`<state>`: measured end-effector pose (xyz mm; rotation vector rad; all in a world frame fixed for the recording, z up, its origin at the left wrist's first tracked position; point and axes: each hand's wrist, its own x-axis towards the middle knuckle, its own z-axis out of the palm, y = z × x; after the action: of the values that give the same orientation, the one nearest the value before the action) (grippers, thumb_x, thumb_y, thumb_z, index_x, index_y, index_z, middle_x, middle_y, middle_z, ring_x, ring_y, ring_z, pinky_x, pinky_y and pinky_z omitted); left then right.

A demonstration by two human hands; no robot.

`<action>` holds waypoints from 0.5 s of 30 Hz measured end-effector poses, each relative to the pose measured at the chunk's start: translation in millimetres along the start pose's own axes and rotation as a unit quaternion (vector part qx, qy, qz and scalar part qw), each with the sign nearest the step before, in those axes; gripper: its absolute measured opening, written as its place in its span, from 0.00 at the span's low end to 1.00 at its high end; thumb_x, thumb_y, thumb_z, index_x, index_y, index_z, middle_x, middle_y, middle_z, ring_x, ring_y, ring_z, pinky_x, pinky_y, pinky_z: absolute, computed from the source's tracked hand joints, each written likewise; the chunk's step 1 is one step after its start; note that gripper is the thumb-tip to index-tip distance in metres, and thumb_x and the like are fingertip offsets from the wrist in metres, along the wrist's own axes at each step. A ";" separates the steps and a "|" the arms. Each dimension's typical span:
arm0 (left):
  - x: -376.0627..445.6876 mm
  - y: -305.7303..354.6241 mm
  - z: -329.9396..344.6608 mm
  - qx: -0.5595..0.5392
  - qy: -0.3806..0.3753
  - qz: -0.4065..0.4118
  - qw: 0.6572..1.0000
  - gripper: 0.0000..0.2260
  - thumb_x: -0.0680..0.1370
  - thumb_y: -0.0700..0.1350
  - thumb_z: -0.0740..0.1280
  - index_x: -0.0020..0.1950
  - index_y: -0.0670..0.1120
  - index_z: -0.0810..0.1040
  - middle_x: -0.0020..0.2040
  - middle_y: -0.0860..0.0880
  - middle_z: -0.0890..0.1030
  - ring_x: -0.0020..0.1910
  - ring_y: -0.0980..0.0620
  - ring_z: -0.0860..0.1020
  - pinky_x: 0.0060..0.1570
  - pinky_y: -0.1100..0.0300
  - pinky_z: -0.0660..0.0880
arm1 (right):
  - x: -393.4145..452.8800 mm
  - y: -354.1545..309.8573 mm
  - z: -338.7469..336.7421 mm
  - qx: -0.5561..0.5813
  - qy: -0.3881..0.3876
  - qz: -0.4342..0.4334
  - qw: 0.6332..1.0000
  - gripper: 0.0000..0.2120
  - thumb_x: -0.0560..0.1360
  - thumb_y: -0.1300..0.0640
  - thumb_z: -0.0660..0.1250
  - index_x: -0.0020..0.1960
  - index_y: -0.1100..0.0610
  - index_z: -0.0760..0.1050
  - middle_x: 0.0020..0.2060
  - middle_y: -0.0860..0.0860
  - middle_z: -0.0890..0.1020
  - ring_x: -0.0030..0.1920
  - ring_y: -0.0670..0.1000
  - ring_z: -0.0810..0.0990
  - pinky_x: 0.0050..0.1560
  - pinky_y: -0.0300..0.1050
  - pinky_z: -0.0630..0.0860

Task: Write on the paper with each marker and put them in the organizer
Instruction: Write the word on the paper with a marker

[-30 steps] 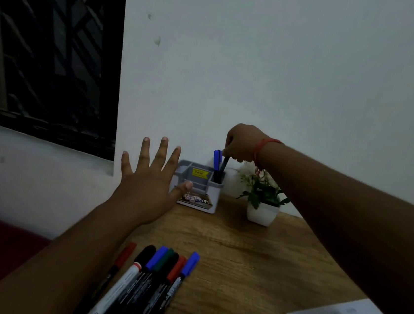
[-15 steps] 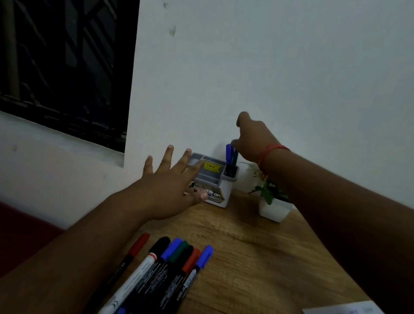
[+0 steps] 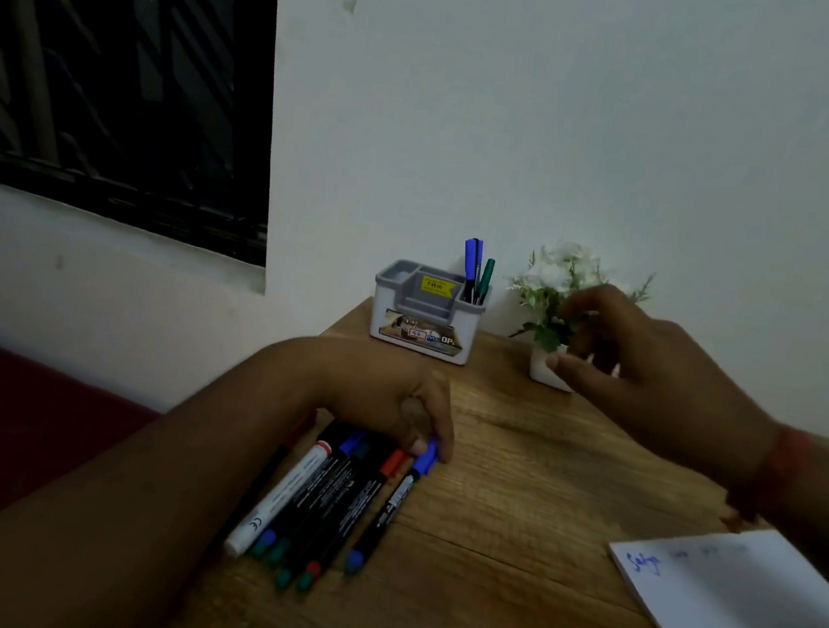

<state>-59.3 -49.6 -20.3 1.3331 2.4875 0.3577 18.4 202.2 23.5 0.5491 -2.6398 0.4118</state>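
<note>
A grey organizer point(image 3: 425, 315) stands at the table's far edge against the wall, with a blue marker point(image 3: 470, 263) and a green marker point(image 3: 485, 278) upright in its right compartment. Several markers point(image 3: 329, 500) lie side by side on the wooden table at the near left. My left hand point(image 3: 392, 404) rests on their caps, and its fingertips pinch the blue cap of the rightmost marker point(image 3: 393, 502). My right hand point(image 3: 643, 371) hovers empty in front of the plant, fingers loosely curled. A white paper pad point(image 3: 742, 588) with blue writing lies at the near right.
A small white pot with a flowering plant point(image 3: 553, 298) stands right of the organizer, partly behind my right hand. The table's left edge point(image 3: 328, 324) drops off to a dark red surface. A dark window sits at the upper left.
My right hand let go of the marker in the organizer and drew back to the right. My left hand dropped from beside the organizer onto the marker caps.
</note>
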 end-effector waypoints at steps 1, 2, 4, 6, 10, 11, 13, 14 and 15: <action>1.4 1.7 0.6 0.001 -0.001 0.003 1.000 0.11 0.77 0.46 0.71 0.58 0.58 0.82 0.57 0.60 0.76 0.56 0.62 0.74 0.60 0.58 0.71 | -9.5 5.4 -2.3 0.007 -0.004 0.006 1.000 0.17 0.75 0.43 0.64 0.62 0.43 0.66 0.41 0.42 0.81 0.38 0.42 0.80 0.38 0.39 0.77; 3.0 2.5 1.4 0.004 0.000 0.001 1.000 0.11 0.76 0.47 0.72 0.58 0.58 0.82 0.57 0.60 0.76 0.56 0.62 0.74 0.60 0.58 0.71 | -18.4 10.4 -4.6 0.014 -0.008 0.011 1.000 0.17 0.75 0.43 0.65 0.61 0.42 0.66 0.40 0.41 0.81 0.38 0.42 0.81 0.37 0.39 0.77; 5.4 4.5 3.3 0.008 0.002 0.000 1.000 0.11 0.76 0.48 0.72 0.57 0.59 0.82 0.56 0.60 0.76 0.57 0.61 0.74 0.60 0.58 0.72 | -35.8 20.0 -9.0 0.024 -0.014 0.019 0.999 0.18 0.73 0.40 0.63 0.61 0.41 0.66 0.38 0.42 0.82 0.39 0.42 0.81 0.36 0.41 0.77; 7.0 4.9 5.3 0.012 0.009 0.005 1.000 0.10 0.76 0.48 0.72 0.56 0.59 0.82 0.55 0.61 0.75 0.56 0.61 0.74 0.60 0.57 0.72 | -52.5 28.9 -14.6 0.020 -0.011 0.027 0.999 0.23 0.69 0.35 0.60 0.62 0.41 0.67 0.38 0.42 0.82 0.40 0.41 0.81 0.36 0.43 0.78; 10.6 5.9 8.7 0.028 0.027 0.009 0.999 0.08 0.76 0.49 0.71 0.53 0.60 0.81 0.53 0.62 0.76 0.55 0.61 0.74 0.58 0.54 0.73 | -84.9 49.4 -23.1 0.020 -0.006 0.058 0.998 0.21 0.69 0.34 0.61 0.61 0.36 0.66 0.43 0.37 0.82 0.43 0.39 0.81 0.37 0.46 0.81; 11.9 6.2 8.9 0.030 0.030 0.008 0.999 0.07 0.77 0.48 0.71 0.52 0.60 0.81 0.53 0.62 0.76 0.55 0.61 0.75 0.58 0.54 0.73 | -92.9 54.1 -23.6 0.017 -0.006 0.066 0.998 0.21 0.69 0.34 0.61 0.60 0.35 0.65 0.42 0.38 0.82 0.43 0.39 0.81 0.37 0.46 0.81; 14.3 7.2 9.3 0.034 0.035 0.002 0.999 0.07 0.78 0.48 0.70 0.52 0.61 0.81 0.53 0.62 0.77 0.54 0.62 0.75 0.58 0.54 0.74 | -106.9 60.2 -22.2 0.012 -0.013 0.073 0.997 0.21 0.69 0.33 0.59 0.60 0.34 0.65 0.40 0.40 0.81 0.45 0.38 0.80 0.37 0.43 0.79; 15.2 7.1 9.9 0.039 0.039 -0.001 0.998 0.07 0.78 0.48 0.70 0.52 0.60 0.81 0.53 0.62 0.78 0.54 0.62 0.75 0.58 0.54 0.74 | -112.7 61.6 -21.1 0.007 -0.016 0.070 0.997 0.21 0.69 0.32 0.58 0.60 0.35 0.65 0.40 0.39 0.80 0.47 0.37 0.79 0.36 0.40 0.77; 15.4 5.7 10.6 0.044 0.044 -0.005 0.998 0.07 0.78 0.48 0.69 0.52 0.60 0.81 0.52 0.62 0.78 0.53 0.62 0.75 0.57 0.54 0.74 | -116.2 62.2 -19.8 0.003 -0.015 0.064 0.998 0.20 0.69 0.33 0.58 0.60 0.35 0.66 0.40 0.38 0.80 0.48 0.37 0.78 0.36 0.39 0.75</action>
<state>-59.2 -32.8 -30.3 1.3644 2.6095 0.3150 95.3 300.3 -23.6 0.3924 -2.7120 0.4536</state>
